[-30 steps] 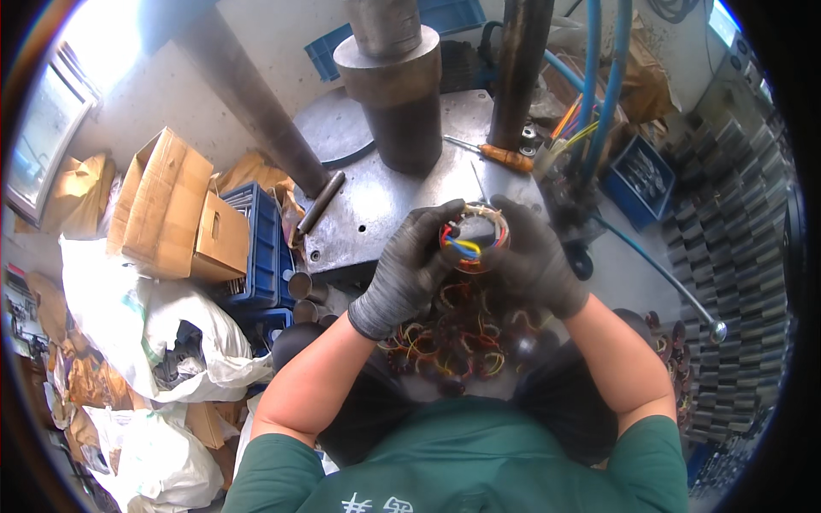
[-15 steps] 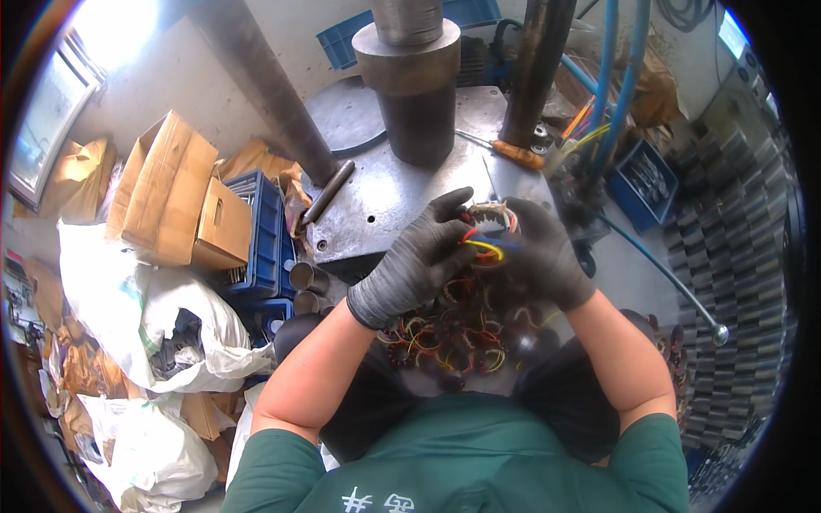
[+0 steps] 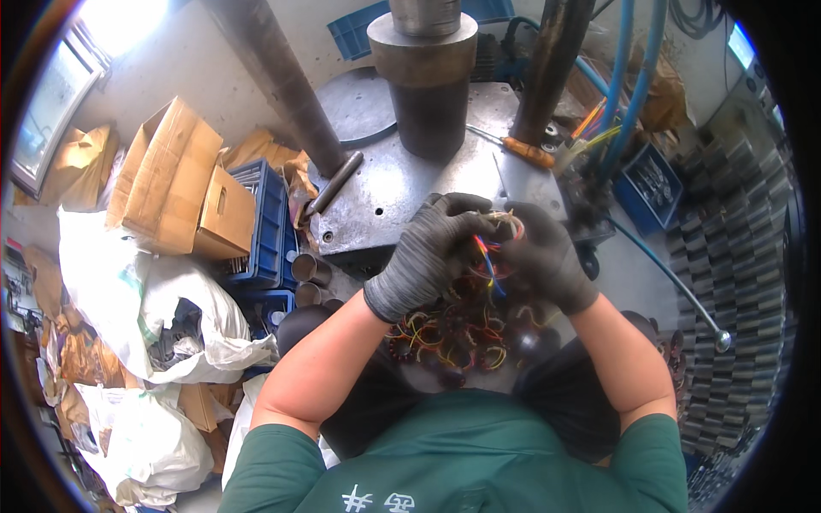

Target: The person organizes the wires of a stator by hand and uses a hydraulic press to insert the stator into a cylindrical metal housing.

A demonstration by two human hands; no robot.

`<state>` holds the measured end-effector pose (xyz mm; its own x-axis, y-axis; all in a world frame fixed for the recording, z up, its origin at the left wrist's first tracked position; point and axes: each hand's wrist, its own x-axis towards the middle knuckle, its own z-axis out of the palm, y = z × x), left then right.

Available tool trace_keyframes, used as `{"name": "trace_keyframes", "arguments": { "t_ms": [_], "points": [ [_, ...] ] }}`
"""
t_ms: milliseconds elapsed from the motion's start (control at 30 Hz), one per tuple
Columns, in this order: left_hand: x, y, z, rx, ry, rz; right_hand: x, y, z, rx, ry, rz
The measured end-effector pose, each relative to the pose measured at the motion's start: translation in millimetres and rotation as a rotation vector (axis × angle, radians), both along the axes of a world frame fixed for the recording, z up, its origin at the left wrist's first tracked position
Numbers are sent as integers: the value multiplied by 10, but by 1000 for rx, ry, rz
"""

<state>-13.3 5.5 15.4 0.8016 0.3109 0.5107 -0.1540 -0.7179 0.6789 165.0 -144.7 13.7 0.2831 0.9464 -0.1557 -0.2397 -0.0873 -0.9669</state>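
Observation:
Above my lap, near the front edge of the press table, I hold a motor stator [image 3: 511, 225] with a pale winding. Loose red, yellow and blue lead wires [image 3: 487, 261] hang from its near side. My left hand [image 3: 428, 248], in a grey glove, is closed on the stator's left side, fingers over the top. Gloved as well, my right hand [image 3: 552, 256] wraps the right side; its fingers are partly blurred. The gloves hide much of the stator. Beneath both hands lies a pile of similar wired stators [image 3: 462, 333].
A steel press ram [image 3: 432, 103] stands over the metal table [image 3: 385, 184]. On the table lie a round bar [image 3: 335, 185] and a wooden-handled tool [image 3: 528, 152]. Left are cardboard boxes [image 3: 162, 179], blue crates [image 3: 269, 222] and white sacks [image 3: 137, 436]; stacked dark metal parts [image 3: 727, 256] fill the right.
My left fingers have shifted over the stator's top. The coloured leads, sideways before, now hang downward. The whole view has moved slightly.

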Motion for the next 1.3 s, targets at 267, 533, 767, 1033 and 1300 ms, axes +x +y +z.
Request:
{"name": "trace_keyframes", "arguments": {
  "t_ms": [267,533,767,1033,1300],
  "points": [
    [109,-218,-19,-191,-41,-56,28,24,-118,114,-107,-49],
    [173,-255,29,99,-92,-55,55,58,-186,177,-272,23],
    [219,-170,-221,348,-188,-54,45,115,-227,114,-533,-66],
    [231,-291,-156,-97,56,24,7,65,-125,150,-414,-166],
    [261,-218,-216,231,-147,5,18,127,-255,168,-388,-182]
  ]
}}
